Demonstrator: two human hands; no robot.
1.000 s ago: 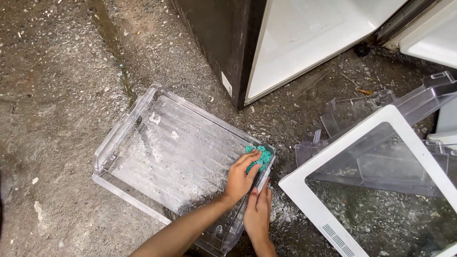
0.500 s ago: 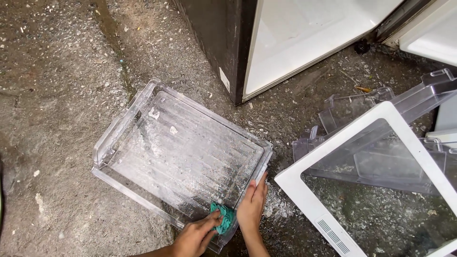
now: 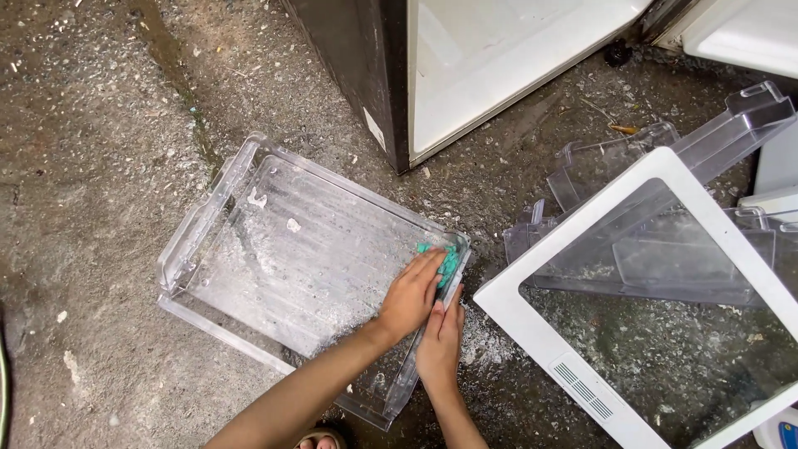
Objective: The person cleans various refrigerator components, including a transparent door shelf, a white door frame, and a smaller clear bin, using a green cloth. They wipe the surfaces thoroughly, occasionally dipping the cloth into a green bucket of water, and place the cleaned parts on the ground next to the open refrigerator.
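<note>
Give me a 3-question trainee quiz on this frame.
1. True or false: the left hand presses a green scrub pad inside the clear plastic tray.
2. What does the right hand touch? A) tray's edge B) white-framed glass shelf C) fridge door
3. What surface does the tray lie on?

Key: 1 true; 2 A; 3 rough concrete ground.

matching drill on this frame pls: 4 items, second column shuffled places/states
1. left hand
2. right hand
3. clear tray
4. white-framed shelf

a. lies on the ground, soap flecks inside
b. presses a green sponge into the tray's corner
c. grips the tray's rim
d. rests over clear bins at the right

Pairs: 1-b, 2-c, 3-a, 4-d
</note>
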